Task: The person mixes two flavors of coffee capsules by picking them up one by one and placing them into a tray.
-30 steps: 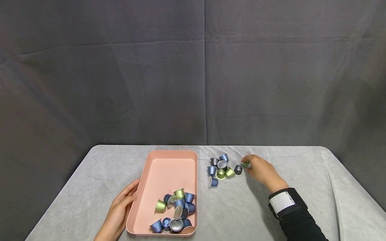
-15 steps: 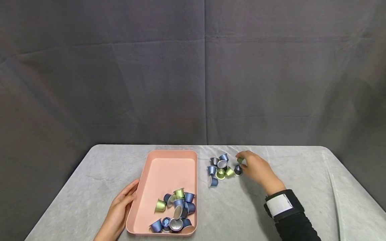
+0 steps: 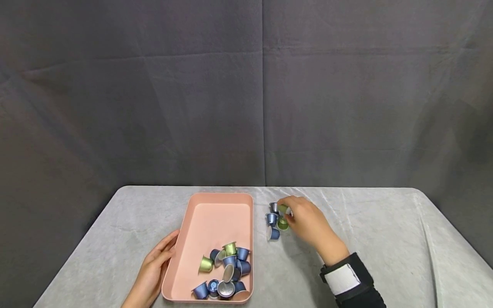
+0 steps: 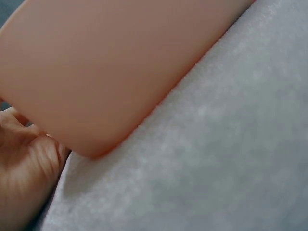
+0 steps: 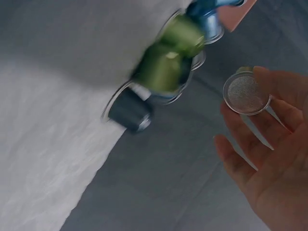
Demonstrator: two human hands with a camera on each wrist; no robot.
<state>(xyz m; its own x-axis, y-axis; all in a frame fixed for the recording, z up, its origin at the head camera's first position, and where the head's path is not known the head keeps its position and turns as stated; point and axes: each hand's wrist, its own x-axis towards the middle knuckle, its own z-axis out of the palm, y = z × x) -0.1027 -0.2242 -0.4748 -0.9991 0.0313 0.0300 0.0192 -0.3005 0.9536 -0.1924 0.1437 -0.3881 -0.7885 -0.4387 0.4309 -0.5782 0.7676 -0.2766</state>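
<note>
My right hand (image 3: 308,220) pinches a green coffee capsule (image 3: 283,208) between thumb and fingers, above the loose capsules on the table. In the right wrist view the held capsule's silver foil lid (image 5: 247,94) faces the camera. Below it in the head view lie a green capsule (image 3: 283,223), blue capsules (image 3: 271,219) and a dark one (image 3: 274,207); the hand hides others. My left hand (image 3: 152,267) rests with extended fingers against the left side of a pink tray (image 3: 219,218). Blue, green and dark capsules (image 3: 231,272) lie in the tray's near half.
A pale grey cloth (image 3: 385,248) covers the table, with a long crease (image 3: 427,239) at the right. Dark grey fabric (image 3: 192,107) hangs behind the table's far edge. A black wrist strap (image 3: 343,278) with a white patch is on my right forearm.
My right hand has carried the green capsule leftward from the right of the loose group to above it, covering several capsules. My left hand and the tray stay in place.
</note>
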